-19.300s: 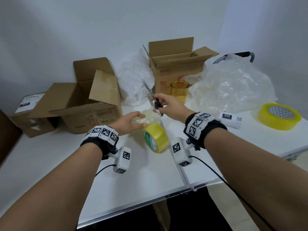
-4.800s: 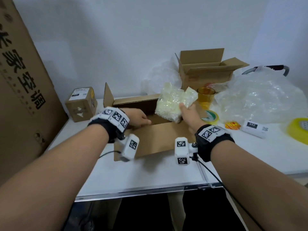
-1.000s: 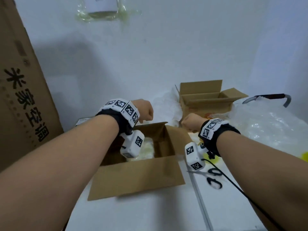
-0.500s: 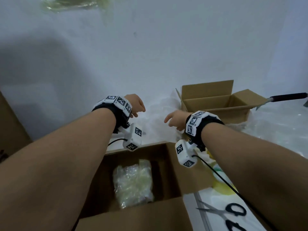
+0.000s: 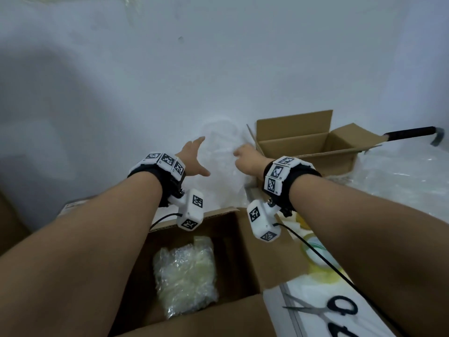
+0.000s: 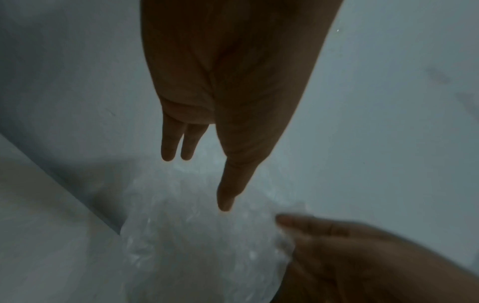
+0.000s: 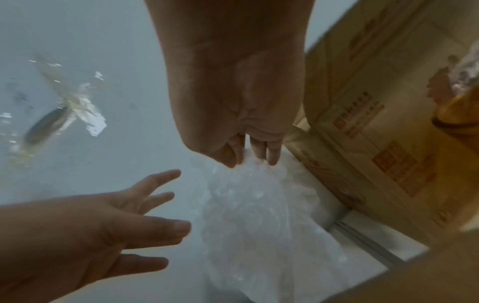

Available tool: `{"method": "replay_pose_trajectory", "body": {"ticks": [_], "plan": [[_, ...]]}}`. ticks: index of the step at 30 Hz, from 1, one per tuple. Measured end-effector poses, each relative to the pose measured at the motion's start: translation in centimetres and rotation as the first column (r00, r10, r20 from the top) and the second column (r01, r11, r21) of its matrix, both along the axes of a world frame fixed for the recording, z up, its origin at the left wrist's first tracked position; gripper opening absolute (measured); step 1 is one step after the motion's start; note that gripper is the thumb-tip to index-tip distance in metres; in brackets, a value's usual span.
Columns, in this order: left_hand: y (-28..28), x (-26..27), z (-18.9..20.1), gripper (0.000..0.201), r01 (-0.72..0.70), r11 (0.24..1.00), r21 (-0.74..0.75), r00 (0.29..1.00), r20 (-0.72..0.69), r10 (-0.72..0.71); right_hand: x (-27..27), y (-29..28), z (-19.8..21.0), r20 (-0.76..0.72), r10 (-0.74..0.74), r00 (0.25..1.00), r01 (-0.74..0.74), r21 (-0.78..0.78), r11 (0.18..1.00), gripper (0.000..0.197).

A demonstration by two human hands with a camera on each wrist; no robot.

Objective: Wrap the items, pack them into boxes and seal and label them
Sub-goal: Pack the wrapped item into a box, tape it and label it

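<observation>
Right grip (image 7: 249, 155) pinching bubble wrap (image 7: 259, 215), left hand (image 7: 103, 225) splayed beside

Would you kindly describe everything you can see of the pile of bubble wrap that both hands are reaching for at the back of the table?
The bubble wrap is a crumpled, translucent whitish heap of plastic sheet, its small bubbles showing in the wrist views. It sits against the wall, beyond the near open box and left of the far open box. The right hand pinches its top edge between thumb and fingers. The left hand is spread open beside it; whether it touches cannot be told.
</observation>
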State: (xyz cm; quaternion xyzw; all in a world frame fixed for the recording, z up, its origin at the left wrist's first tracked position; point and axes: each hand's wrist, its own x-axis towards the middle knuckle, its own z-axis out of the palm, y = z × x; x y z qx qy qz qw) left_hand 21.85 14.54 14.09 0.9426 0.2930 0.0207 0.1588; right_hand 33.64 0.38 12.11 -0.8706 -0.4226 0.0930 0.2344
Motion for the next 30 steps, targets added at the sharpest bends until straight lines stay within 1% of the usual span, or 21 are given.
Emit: {"method": "replay_pose_trajectory", "body": {"ticks": [1,3,5,7,9,11,12,13,14,16,17,18,19,20,21,22,23,25,26,29,30], "plan": [[-0.3,-0.2,0.2,0.115,0.007,1.0,0.02,0.999,0.035,-0.008,-0.3,-0.2,1.1,0.024,0.005,1.0,-0.007,0.068,0.998,0.043],[-1.2,-0.8,0.9,0.123,-0.021,1.0,-0.013,0.99,0.138,0.022,-1.0,-0.9,2.8,0.074,0.037,0.997,-0.051,0.193,0.98,0.042],[-2.3,-1.8,2.1,0.126,-0.031,0.996,-0.081,0.96,0.275,0.052,-2.0,-1.5,4.5,0.111,0.077,0.991,-0.109,0.318,0.942,0.039],[-3.3,-2.8,3.5,0.124,-0.024,0.98,-0.198,0.907,0.409,0.105,-3.0,-2.2,5.8,0.133,0.114,0.985,-0.157,0.386,0.909,0.038],[-4.4,-3.6,4.9,0.11,-0.006,0.948,-0.318,0.846,0.504,0.174,-4.3,-2.9,7.0,0.131,0.15,0.98,-0.193,0.448,0.873,0.036],[-5.9,-4.4,6.3,0.079,0.019,0.934,-0.356,0.816,0.546,0.192,-5.8,-3.7,8.0,0.078,0.174,0.982,-0.188,0.526,0.83,0.034],[-6.6,-4.8,7.0,0.06,0.025,0.938,-0.347,0.807,0.56,0.186,-6.5,-4.2,8.4,0.033,0.184,0.982,-0.17,0.571,0.803,0.031],[-7.1,-5.3,7.6,0.045,0.027,0.944,-0.33,0.802,0.571,0.177,-7.1,-4.7,8.8,-0.018,0.193,0.981,-0.14,0.623,0.77,0.026],[-7.4,-5.8,8.0,0.038,0.03,0.953,-0.301,0.794,0.587,0.161,-7.6,-5.3,9.1,-0.068,0.189,0.98,-0.094,0.678,0.729,0.021],[-7.9,-7.1,8.6,0.041,0.045,0.969,-0.241,0.774,0.621,0.119,-7.9,-6.4,9.6,-0.164,0.156,0.974,0.033,0.783,0.622,0.015],[-8.0,-7.7,8.8,0.042,0.057,0.978,-0.203,0.774,0.628,0.085,-7.8,-6.9,9.8,-0.226,0.137,0.965,0.106,0.806,0.582,0.019],[-8.1,-8.3,8.9,0.039,0.076,0.984,-0.162,0.771,0.636,0.045,-7.9,-7.5,10.1,-0.296,0.128,0.946,0.174,0.802,0.571,0.032],[-8.4,-8.8,9.0,0.035,0.093,0.987,-0.129,0.775,0.631,0.01,-8.0,-8.1,10.1,-0.365,0.129,0.922,0.222,0.771,0.597,0.052],[-8.9,-9.3,9.2,0.03,0.124,0.987,-0.1,0.771,0.636,-0.032,-8.1,-8.6,10.1,-0.434,0.144,0.889,0.246,0.72,0.649,0.074],[-9.4,-9.8,9.2,0.027,0.157,0.984,-0.083,0.764,0.642,-0.068,-8.5,-9.2,10.0,-0.498,0.177,0.849,0.245,0.668,0.703,0.091],[-9.9,-10.0,9.2,0.024,0.2,0.978,-0.068,0.748,0.655,-0.107,-9.2,-9.8,9.9,-0.546,0.223,0.807,0.224,0.633,0.741,0.101],[-10.4,-10.4,9.2,0.023,0.231,0.97,-0.073,0.742,0.659,-0.127,-9.7,-10.2,9.6,-0.575,0.272,0.772,0.197,0.623,0.757,0.104],[-11.4,-11.1,9.0,0.034,0.274,0.956,-0.102,0.753,0.641,-0.148,-10.4,-10.6,8.8,-0.579,0.338,0.742,0.146,0.631,0.762,0.098],[-11.6,-11.4,8.8,0.036,0.282,0.953,-0.109,0.769,0.62,-0.157,-10.6,-10.7,8.6,-0.575,0.339,0.745,0.13,0.623,0.771,0.09],[-12.3,-12.2,8.4,0.025,0.278,0.958,-0.071,0.799,0.571,-0.19,-11.3,-11.3,8.3,-0.59,0.29,0.754,0.132,0.568,0.812,0.091],[-12.7,-12.5,8.1,0.026,0.266,0.963,-0.05,0.808,0.556,-0.194,-12.0,-11.8,8.5,-0.588,0.282,0.758,0.129,0.559,0.819,0.085]]}}
